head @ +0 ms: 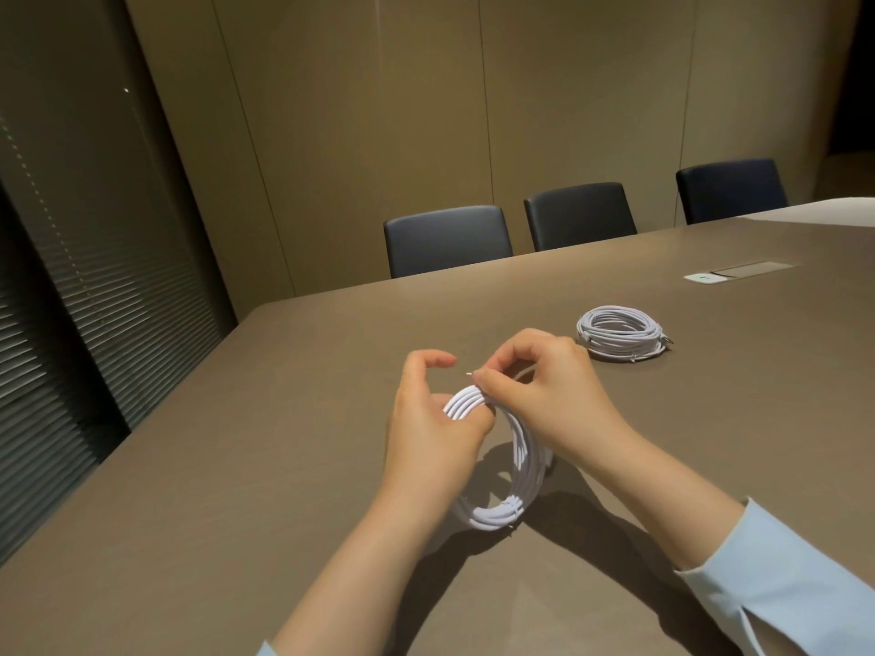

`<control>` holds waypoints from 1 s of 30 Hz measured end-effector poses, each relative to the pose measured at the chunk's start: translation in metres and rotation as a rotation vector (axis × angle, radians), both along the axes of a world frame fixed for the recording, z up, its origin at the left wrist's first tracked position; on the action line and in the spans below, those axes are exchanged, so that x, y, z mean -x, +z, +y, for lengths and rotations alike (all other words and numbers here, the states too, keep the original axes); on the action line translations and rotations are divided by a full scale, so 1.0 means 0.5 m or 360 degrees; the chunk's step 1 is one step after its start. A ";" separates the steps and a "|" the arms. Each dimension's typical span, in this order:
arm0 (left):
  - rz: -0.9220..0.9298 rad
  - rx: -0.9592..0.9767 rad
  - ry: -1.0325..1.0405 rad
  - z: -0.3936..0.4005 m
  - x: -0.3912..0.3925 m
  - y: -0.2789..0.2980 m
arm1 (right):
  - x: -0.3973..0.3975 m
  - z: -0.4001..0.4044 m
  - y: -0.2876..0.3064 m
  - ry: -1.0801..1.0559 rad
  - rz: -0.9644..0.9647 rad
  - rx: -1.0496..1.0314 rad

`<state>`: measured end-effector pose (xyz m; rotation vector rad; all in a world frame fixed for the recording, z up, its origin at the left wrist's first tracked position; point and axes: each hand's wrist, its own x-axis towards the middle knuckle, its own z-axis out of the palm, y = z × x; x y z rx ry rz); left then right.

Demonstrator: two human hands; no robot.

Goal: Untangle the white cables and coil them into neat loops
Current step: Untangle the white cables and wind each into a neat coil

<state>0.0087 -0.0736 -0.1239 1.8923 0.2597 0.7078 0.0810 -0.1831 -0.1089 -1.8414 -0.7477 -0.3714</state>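
You see a dim, warm room where light from above throws dark shadows of your arms on the table [236, 466], and the picture bends and blurs near its edges.

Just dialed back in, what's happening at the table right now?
A person is coiling a white cable over the brown table. The left hand grips the top of the loops, with the coil's bottom resting on the table, while the right hand pinches the cable's free end near the top of the coil, apparently to tuck it in. A second coil already lies finished farther right. No loose tangle is visible.
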 end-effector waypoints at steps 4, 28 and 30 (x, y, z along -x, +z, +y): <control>-0.0069 -0.0102 0.0012 -0.001 -0.005 -0.003 | 0.002 0.005 -0.002 -0.0182 0.0001 0.0017; -0.0100 0.0215 -0.0126 0.024 -0.004 0.008 | -0.013 -0.011 -0.010 0.0315 -0.0579 0.0237; -0.0097 0.0198 -0.0151 0.025 -0.001 0.008 | -0.014 -0.008 -0.011 0.0298 -0.0678 0.0327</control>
